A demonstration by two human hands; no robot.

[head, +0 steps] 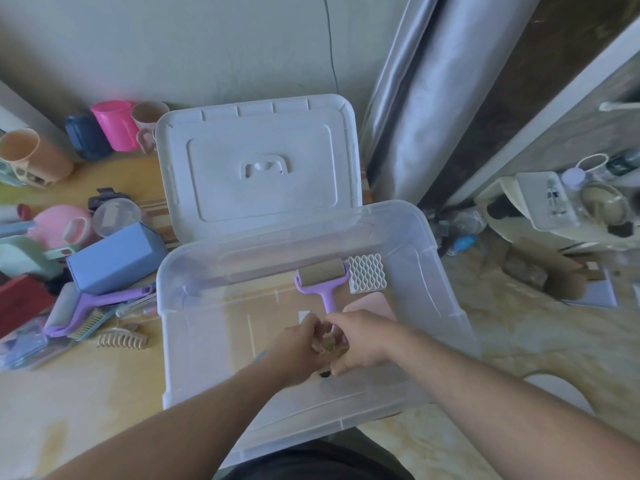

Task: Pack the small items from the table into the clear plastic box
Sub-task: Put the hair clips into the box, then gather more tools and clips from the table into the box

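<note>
Both hands inside clear plastic box (194,271) | left hand (294,344) and right hand (360,341) fingers curled on small tan claw clip (328,342) | judged light, rigid, brittle teeth; hold by body.

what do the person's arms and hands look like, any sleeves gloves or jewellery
Both forearms are bare right up to the bottom edge of the picture, so no sleeves show. The left hand and the right hand wear no gloves, and no watch, bracelet or ring can be seen. A small light blue mark or strip sits by the left wrist; what it is cannot be told. Dark clothing shows at the bottom edge between the arms.
</note>
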